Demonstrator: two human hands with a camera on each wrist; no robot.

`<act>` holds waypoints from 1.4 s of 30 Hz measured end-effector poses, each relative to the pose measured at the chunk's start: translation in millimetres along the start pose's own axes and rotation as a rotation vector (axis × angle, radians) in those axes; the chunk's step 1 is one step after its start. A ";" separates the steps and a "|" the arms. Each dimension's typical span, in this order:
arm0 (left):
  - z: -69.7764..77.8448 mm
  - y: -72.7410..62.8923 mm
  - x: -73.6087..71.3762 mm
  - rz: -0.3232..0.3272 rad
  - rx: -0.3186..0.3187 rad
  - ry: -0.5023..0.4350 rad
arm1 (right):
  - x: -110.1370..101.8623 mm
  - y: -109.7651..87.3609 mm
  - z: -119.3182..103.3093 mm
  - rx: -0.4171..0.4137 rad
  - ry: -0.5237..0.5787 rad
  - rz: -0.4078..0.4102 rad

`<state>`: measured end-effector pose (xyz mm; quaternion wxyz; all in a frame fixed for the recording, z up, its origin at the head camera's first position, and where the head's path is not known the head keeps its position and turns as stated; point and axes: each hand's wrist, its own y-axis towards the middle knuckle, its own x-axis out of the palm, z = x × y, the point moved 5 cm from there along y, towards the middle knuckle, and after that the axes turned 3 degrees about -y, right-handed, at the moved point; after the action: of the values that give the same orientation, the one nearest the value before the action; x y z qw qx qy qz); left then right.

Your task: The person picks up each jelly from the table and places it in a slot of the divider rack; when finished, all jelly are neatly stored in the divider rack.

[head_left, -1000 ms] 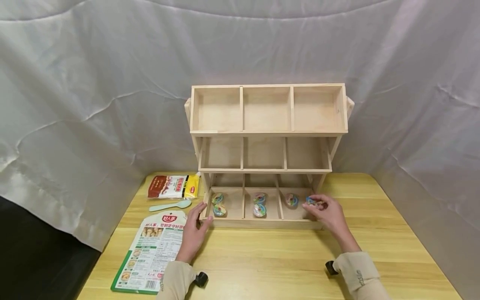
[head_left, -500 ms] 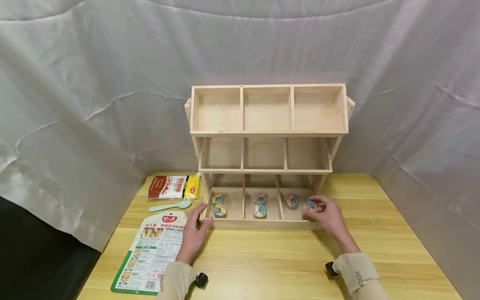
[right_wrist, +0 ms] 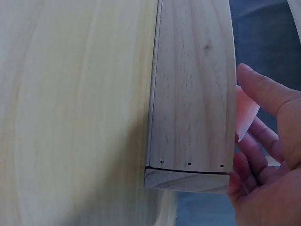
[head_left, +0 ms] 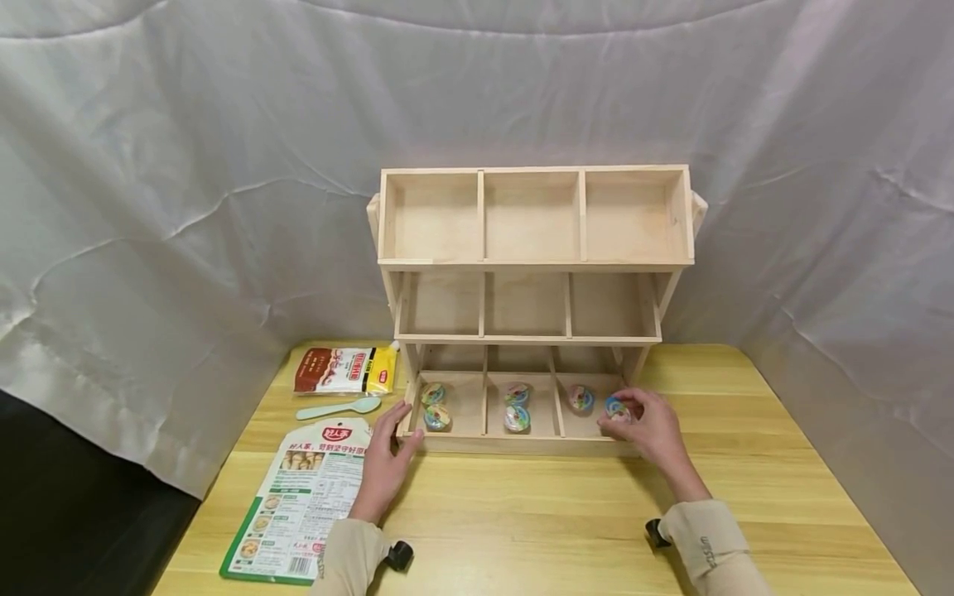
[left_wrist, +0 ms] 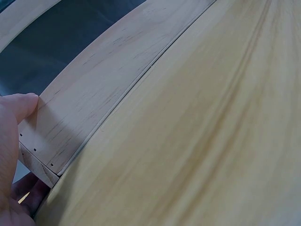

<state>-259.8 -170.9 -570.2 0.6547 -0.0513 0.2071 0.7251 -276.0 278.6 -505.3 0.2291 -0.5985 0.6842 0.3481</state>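
Observation:
A three-tier wooden shelf [head_left: 522,445] stands on the table, each tier split into three compartments. My left hand [head_left: 387,463] holds its bottom left front corner; in the left wrist view the thumb [left_wrist: 26,104] lies at the front board's top edge, with fingers round the side. At the bottom right compartment, my right hand [head_left: 652,426] holds a small jelly cup [head_left: 617,408] with a blue-patterned lid between thumb and fingers. The right wrist view shows its pink side [right_wrist: 245,112] behind the front board. Another jelly cup [head_left: 580,399] sits to its left in that compartment.
Two jelly cups [head_left: 436,418] lie in the bottom left compartment and two jelly cups [head_left: 517,418] in the middle one. Left of the shelf are a red-and-yellow food pouch [head_left: 346,370], a pale green spoon [head_left: 339,409] and a green-and-white food package [head_left: 298,505]. Grey curtains [head_left: 537,91] surround the table.
My right hand has moved slightly left and turned the jelly cup so that its lid faces up more. My left hand stays at the shelf corner.

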 end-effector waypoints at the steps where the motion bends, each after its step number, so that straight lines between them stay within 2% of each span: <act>1: -0.3 0.0 0.0 0.001 0.002 0.000 | -0.2 0.1 0.0 -0.003 -0.009 0.005; 17: 0.4 0.4 -0.5 0.004 -0.004 0.005 | 5.5 2.0 5.8 0.007 -0.061 0.002; 23: -0.6 0.8 0.2 0.013 0.013 0.010 | 6.7 3.0 7.3 0.008 -0.082 0.002; 42: -0.5 0.6 0.5 0.006 0.002 0.004 | 8.7 0.3 8.8 0.003 -0.056 0.051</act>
<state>-260.6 -170.6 -570.8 0.6521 -0.0518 0.2092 0.7269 -278.8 279.5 -517.3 0.2401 -0.5706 0.6932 0.3692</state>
